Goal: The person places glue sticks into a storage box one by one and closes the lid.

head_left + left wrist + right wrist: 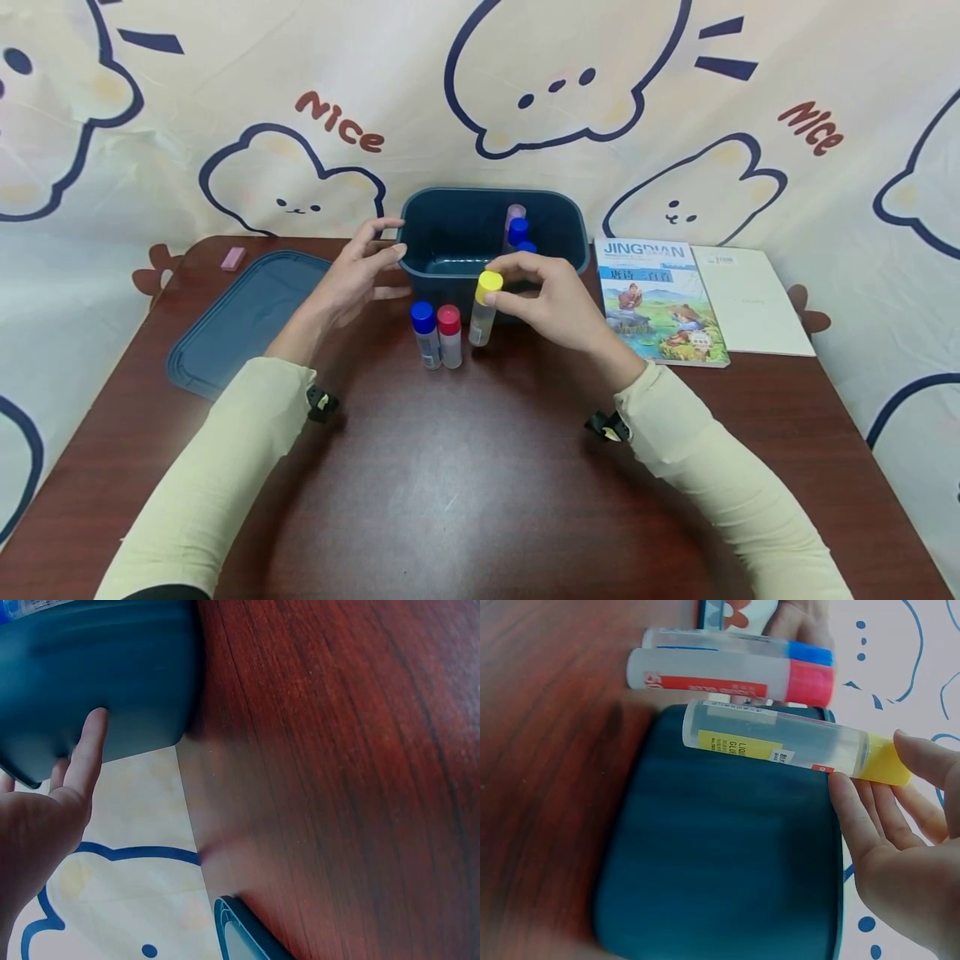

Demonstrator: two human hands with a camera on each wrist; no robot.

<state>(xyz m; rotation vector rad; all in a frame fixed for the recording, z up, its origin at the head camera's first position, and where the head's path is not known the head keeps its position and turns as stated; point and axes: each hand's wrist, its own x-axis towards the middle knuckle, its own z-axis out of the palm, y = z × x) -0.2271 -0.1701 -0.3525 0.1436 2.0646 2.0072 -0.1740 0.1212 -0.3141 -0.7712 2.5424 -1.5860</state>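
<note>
Only the right-wrist view is showing the yellow label (735, 745) on the translucent glue bottle (806, 741) the right hand (553, 302) is pinching; the spread left hand (347, 275) is touching a bin (720, 840).

The tabletop (457, 483) is seen in the head view from above its near side, facing forward and down, far enough back for both forearms and the printed cloth backdrop (420, 92) at the far side to be taken in. In the left wrist view, turned sideways, the dark teal plastic bin (453, 290) is faced closely from the near left, past the left hand (356, 275); a corner of the lid (247, 317) is shared with the head view. In the right wrist view, also sideways, the bin is faced closely from the near right; the right hand (551, 304) and yellow-capped glue bottle (483, 317) are shared with the head view. The bin and left hand are caught by all three.
</note>
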